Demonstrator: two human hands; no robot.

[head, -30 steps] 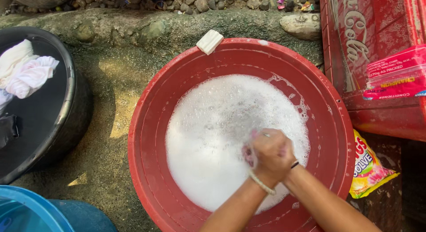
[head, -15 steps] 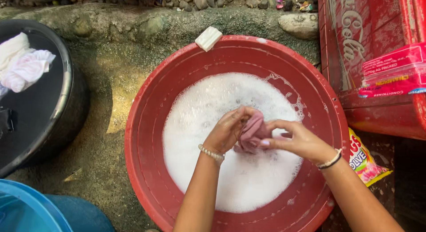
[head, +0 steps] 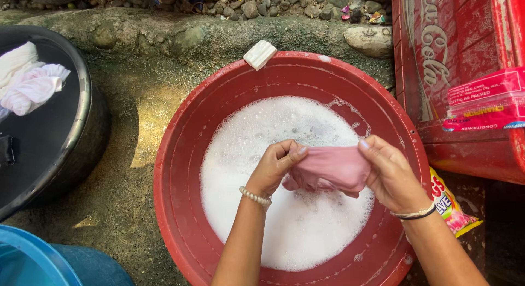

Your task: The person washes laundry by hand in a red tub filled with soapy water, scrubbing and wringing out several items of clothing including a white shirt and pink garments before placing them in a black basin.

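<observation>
The pink cloth [head: 331, 167] is stretched flat between my hands now, lifted just above the suds near the right of the red basin [head: 180, 155]; half a second ago it was bunched into a wad, so I have opened it out to look it over. My left hand [head: 273, 168] pinches its left edge, fingers closed tight. My right hand [head: 391, 174] grips the right edge. A white soap bar [head: 260, 54] sits on the far rim.

Wet pink cloth [head: 331, 167] is seen above white foam [head: 284, 209] in a glossy red plastic basin [head: 180, 155]; rough concrete ground [head: 131, 127] lies beside the basin.
</observation>
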